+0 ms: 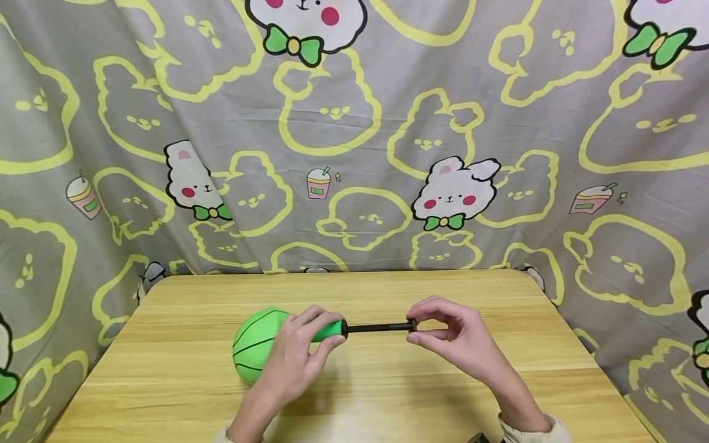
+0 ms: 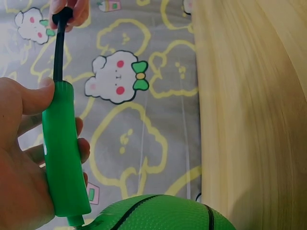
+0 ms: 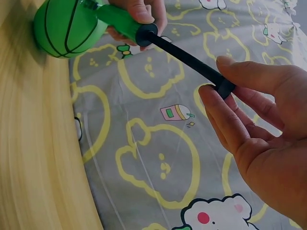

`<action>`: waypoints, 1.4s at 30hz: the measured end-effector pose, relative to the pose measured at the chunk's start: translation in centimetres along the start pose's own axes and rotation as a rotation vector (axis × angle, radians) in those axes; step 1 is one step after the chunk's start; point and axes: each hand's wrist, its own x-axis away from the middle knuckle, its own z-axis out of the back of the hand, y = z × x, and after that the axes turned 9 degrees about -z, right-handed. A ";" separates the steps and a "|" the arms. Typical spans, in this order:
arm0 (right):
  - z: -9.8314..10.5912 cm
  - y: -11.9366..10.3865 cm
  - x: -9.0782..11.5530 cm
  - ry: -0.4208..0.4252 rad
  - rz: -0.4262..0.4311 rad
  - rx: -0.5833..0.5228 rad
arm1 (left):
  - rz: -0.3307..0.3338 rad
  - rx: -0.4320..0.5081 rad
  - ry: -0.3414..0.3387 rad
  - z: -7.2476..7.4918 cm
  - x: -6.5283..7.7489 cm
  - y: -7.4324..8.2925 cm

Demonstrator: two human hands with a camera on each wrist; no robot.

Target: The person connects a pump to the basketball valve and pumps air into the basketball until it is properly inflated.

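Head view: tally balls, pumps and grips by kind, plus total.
Balls: 1, a green ball with black lines
Pumps: 1, a green hand pump with its black rod drawn out
Grips: 2, the left grip around the pump's green body, the right grip pinching its black end
Total: 4

The left hand (image 1: 297,355) wraps round one end of the pump (image 2: 61,124), its thumb stretched along the pump's near side. At the pump's far end, the right hand (image 1: 469,344) pinches with thumb and fingertips, its fingers bent. Both forearms (image 1: 252,411) slant inward toward the pump from the person's side.
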 end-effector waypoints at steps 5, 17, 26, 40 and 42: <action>0.0 0.1 0.0 0.008 0.029 0.005 | 0.006 0.013 0.000 -0.1 -0.1 0.3; -1.6 0.8 -0.4 -0.001 0.102 -0.015 | -0.004 0.001 0.008 -0.8 0.0 1.0; -2.8 1.4 -0.6 0.002 0.124 -0.017 | 0.010 0.003 -0.016 -1.0 0.0 1.6; -4.4 1.7 -0.6 0.003 0.120 -0.043 | 0.004 0.022 -0.036 -1.3 0.0 2.1; -4.5 1.8 -0.6 0.005 0.115 -0.043 | -0.003 0.025 -0.037 -1.4 0.0 2.2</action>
